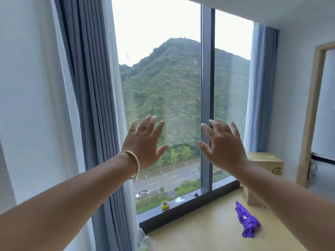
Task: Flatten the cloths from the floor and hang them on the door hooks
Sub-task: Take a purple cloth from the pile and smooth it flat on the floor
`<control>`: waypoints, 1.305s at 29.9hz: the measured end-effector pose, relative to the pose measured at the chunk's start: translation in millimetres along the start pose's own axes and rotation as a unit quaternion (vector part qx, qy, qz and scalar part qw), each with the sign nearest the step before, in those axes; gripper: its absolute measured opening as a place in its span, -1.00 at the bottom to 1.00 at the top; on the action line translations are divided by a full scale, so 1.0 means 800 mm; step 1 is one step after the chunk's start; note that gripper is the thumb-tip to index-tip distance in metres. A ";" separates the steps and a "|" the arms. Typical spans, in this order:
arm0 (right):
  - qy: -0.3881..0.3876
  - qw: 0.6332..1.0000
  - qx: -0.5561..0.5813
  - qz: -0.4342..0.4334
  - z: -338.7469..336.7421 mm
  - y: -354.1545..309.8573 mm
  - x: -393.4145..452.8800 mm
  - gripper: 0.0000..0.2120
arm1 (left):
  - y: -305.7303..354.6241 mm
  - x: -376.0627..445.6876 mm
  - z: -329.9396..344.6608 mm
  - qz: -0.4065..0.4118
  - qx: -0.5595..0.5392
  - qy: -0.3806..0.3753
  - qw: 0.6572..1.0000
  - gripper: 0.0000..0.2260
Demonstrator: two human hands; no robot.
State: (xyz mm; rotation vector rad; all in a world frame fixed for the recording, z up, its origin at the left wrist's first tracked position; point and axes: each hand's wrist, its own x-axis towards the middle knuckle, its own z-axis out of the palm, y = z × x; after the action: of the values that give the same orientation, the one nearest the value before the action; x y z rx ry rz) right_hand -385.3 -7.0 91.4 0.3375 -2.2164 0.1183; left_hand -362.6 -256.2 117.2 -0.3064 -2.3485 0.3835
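Landmark: the window [163, 105], with all places given from it.
Left hand [145, 142]: raised before the glass, fingers spread and straight, holding nothing; a bangle [135, 163] sits on the wrist.
Right hand [223, 144]: raised beside the window's dark post, also spread wide and empty.
Why so held: likely a starting pose with both palms free, since no cloth is picked up yet.
Cloth [247, 221]: purple, crumpled on the floor below the window's right pane, well apart from both hands.
Tape [165, 205]: on the window sill.
Box [266, 163]: at the window's right end.
Door hooks: not visible; a doorway [311, 113] lies right of the window.
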 end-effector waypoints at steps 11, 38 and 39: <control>-0.034 0.986 -0.125 0.106 -0.049 0.261 -0.093 -0.43 | 0.254 0.145 0.020 0.109 -0.106 0.062 0.986 -0.31; -0.121 0.855 -0.366 0.348 -0.121 0.669 -0.195 -0.45 | 0.770 0.412 0.078 0.329 -0.314 0.131 0.881 -0.33; -0.121 0.853 -0.367 0.350 -0.115 0.682 -0.187 -0.45 | 0.781 0.427 0.086 0.330 -0.319 0.130 0.879 -0.33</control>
State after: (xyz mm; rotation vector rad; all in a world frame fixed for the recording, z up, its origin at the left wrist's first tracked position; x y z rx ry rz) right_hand -381.7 564.2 49.3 -0.9300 -2.3319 -0.4020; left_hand -584.4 421.4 60.3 -1.4015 -1.9760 -0.1446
